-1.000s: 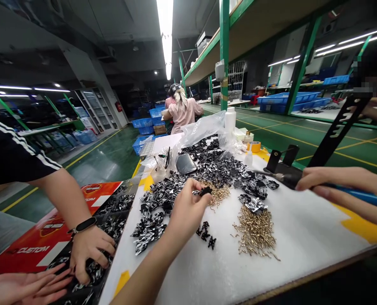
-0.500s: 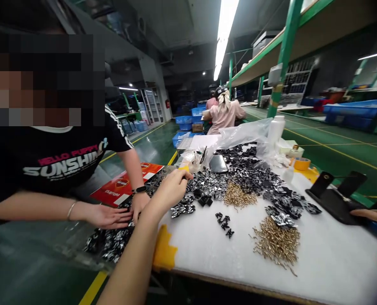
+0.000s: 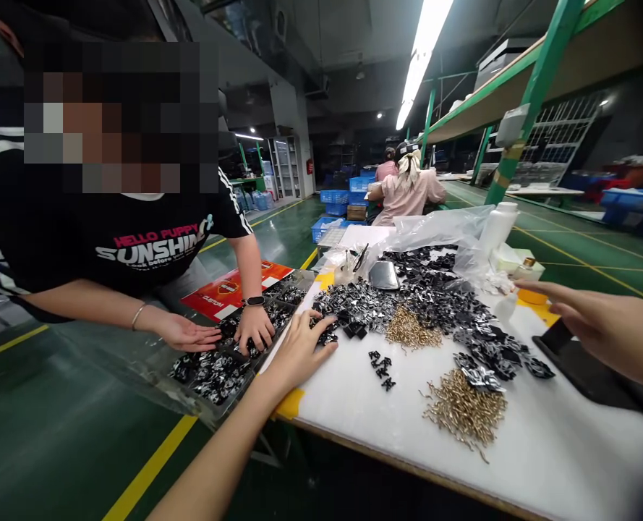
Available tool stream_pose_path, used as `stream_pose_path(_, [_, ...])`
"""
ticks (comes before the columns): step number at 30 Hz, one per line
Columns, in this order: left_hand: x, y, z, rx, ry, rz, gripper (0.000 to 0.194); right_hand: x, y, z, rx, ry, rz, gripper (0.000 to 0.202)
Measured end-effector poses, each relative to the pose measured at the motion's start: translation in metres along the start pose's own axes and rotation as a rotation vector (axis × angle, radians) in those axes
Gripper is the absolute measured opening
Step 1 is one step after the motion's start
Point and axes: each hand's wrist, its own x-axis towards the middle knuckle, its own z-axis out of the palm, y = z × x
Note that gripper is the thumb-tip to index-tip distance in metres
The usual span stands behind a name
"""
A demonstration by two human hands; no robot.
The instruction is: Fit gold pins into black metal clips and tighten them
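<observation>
My left hand (image 3: 299, 349) rests at the table's left edge, fingers spread, with its fingertips at the near edge of a heap of small shiny black parts (image 3: 359, 307). My right hand (image 3: 608, 329) is over a black stand (image 3: 581, 369) at the right and hides part of it. Its index finger is stretched out towards an orange tape roll (image 3: 531, 295), and I see nothing held in it. Between the hands lie a small group of black pieces (image 3: 382, 370) and two piles of gold-coloured bent pins, one nearer (image 3: 467, 409) and one farther (image 3: 412, 329).
Across the left corner, a co-worker's hands (image 3: 253, 329) are in a tray (image 3: 213, 412) of black parts beside a red printed sheet (image 3: 234, 289). A white bottle (image 3: 499, 228), clear plastic bags (image 3: 435, 226) and a dark rectangular object (image 3: 384, 275) are at the back. A green post (image 3: 532, 108) rises at right.
My left hand has come down from above the heap to the table edge, fingers now spread. My right hand has come further into view, over the stand. The co-worker's right-side hand has its fingers spread.
</observation>
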Motion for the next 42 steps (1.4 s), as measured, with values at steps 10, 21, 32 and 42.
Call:
stream_pose_path(10, [-0.01,0.005,-0.003,0.037,0.011,-0.016,0.024,0.035,-0.09,0.058,0.242,0.092,-0.058,0.027])
stream_pose_path(21, [-0.009,0.019,-0.007,-0.002,-0.053,-0.013,0.023,0.024,-0.108,0.066,0.349,0.061,-0.214,0.026])
stream_pose_path(32, [0.01,-0.001,0.001,0.065,-0.091,0.036,0.056,0.021,-0.113,0.07,0.38,0.025,-0.224,0.025])
stream_pose_path(42, [0.004,-0.005,0.006,0.096,-0.05,0.08,0.038,0.017,-0.112,0.075,0.353,-0.015,-0.192,0.023])
